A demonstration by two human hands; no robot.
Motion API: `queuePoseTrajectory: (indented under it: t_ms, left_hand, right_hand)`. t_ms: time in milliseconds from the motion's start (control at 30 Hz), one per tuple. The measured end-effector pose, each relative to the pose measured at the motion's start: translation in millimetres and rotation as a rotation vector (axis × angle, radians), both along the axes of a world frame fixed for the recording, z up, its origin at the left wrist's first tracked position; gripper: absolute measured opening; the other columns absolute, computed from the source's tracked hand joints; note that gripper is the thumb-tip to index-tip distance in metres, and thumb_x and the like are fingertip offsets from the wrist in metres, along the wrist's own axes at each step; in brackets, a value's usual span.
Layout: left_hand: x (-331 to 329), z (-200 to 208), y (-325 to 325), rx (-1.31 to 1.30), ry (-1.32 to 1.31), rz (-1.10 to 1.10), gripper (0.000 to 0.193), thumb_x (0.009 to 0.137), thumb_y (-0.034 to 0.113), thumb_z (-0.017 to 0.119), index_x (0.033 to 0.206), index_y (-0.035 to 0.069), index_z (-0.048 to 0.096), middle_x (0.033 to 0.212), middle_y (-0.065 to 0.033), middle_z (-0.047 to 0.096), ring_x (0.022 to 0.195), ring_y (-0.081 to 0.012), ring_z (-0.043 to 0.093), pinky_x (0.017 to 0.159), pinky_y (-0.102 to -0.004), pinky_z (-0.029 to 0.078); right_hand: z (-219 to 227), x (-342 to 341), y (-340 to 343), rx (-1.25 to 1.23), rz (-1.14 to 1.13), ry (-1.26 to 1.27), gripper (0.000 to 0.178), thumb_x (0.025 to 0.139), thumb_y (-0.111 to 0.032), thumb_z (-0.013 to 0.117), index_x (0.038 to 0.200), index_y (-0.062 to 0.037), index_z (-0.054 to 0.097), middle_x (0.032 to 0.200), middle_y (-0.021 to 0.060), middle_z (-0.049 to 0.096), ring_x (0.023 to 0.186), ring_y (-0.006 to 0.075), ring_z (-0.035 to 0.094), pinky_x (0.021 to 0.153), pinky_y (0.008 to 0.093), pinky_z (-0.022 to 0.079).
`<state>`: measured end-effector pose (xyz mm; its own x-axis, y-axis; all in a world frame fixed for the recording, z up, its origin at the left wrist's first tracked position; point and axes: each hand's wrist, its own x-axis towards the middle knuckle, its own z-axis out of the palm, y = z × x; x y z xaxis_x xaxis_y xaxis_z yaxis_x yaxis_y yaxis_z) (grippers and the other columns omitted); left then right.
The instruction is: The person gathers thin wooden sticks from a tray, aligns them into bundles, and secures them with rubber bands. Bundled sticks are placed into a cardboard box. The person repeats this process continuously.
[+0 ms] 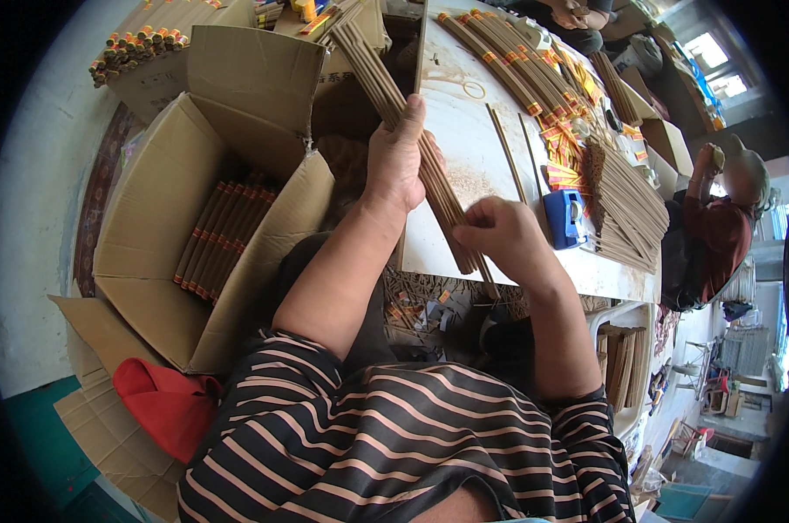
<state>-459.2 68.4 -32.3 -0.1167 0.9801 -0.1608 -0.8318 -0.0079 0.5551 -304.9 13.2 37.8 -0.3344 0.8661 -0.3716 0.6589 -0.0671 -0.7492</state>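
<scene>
A slanting bundle of long, thin brown incense sticks [442,187] crosses in front of me, over the table's near edge. My left hand [399,157] is wrapped round its middle, thumb on top. At the lower end, my right hand [503,235] has its fingers curled in, with thumb and fingertips pinching at the edge of the sticks. One stick juts out lower than the others there. A few loose incense sticks [505,152] lie on the white table [447,87] beyond my right hand, and a blue tape dispenser [565,220] stands close to them.
An open cardboard box [142,235] at left holds banded incense bundles [224,231]. More wrapped bundles [490,65] and a loose stick pile [625,205] lie on the table. Red cloth [163,405] hangs by the box. Scraps litter the floor. Another person [717,235] sits at right.
</scene>
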Motion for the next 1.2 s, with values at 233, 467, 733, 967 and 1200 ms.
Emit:
queuePoseTrajectory:
  t_ms: [233, 467, 733, 967, 1200]
  left_hand:
    - [-22, 6, 6, -0.029, -0.046, 0.125, 0.042, 0.074, 0.046, 0.07, 0.067, 0.014, 0.044, 0.056, 0.0004, 0.045, 0.047, -0.0133, 0.044, 0.046, -0.0276, 0.04]
    - [-27, 3, 9, -0.017, -0.119, 0.025, 0.026, 0.083, 0.021, 0.065, 0.066, 0.014, 0.046, 0.056, 0.0015, 0.046, 0.046, -0.011, 0.045, 0.044, -0.0258, 0.037]
    - [-10, 11, -1, 0.141, -0.116, -0.186, 0.025, 0.083, 0.016, 0.062, 0.063, 0.013, 0.046, 0.055, 0.0016, 0.045, 0.046, -0.0099, 0.044, 0.042, -0.0249, 0.038]
    - [0, 16, -9, 0.239, -0.154, -0.282, 0.022, 0.082, 0.016, 0.062, 0.065, 0.012, 0.048, 0.053, 0.0008, 0.046, 0.044, -0.0116, 0.046, 0.043, -0.028, 0.039]
    - [-9, 13, -8, 0.029, -0.004, -0.047, 0.03, 0.082, 0.027, 0.066, 0.062, 0.015, 0.047, 0.053, 0.002, 0.048, 0.046, -0.0114, 0.046, 0.047, -0.0261, 0.039]
  right_hand:
    - [8, 66, -36, -0.065, 0.011, -0.088, 0.018, 0.075, -0.011, 0.067, 0.081, 0.0045, 0.062, 0.067, 0.0049, 0.059, 0.062, 0.0079, 0.052, 0.055, 0.0248, 0.044]
    - [-21, 105, -25, -0.038, -0.209, -0.074, 0.016, 0.075, -0.009, 0.067, 0.081, 0.0037, 0.059, 0.068, 0.0039, 0.059, 0.061, 0.0097, 0.054, 0.055, 0.0245, 0.044]
    - [-65, 86, 21, 0.551, -0.143, -0.66, 0.021, 0.079, -0.019, 0.062, 0.088, -0.0003, 0.059, 0.087, 0.0172, 0.061, 0.084, 0.0345, 0.058, 0.074, 0.0423, 0.046]
    - [-38, 2, -11, -0.258, -0.054, 0.555, 0.05, 0.081, -0.036, 0.067, 0.102, 0.0065, 0.05, 0.075, 0.0088, 0.058, 0.068, 0.0131, 0.057, 0.063, 0.0274, 0.047]
    - [-47, -28, -15, 0.324, -0.056, -0.307, 0.029, 0.082, -0.023, 0.06, 0.079, 0.0029, 0.048, 0.067, 0.0281, 0.056, 0.065, 0.0424, 0.058, 0.058, 0.0431, 0.046]
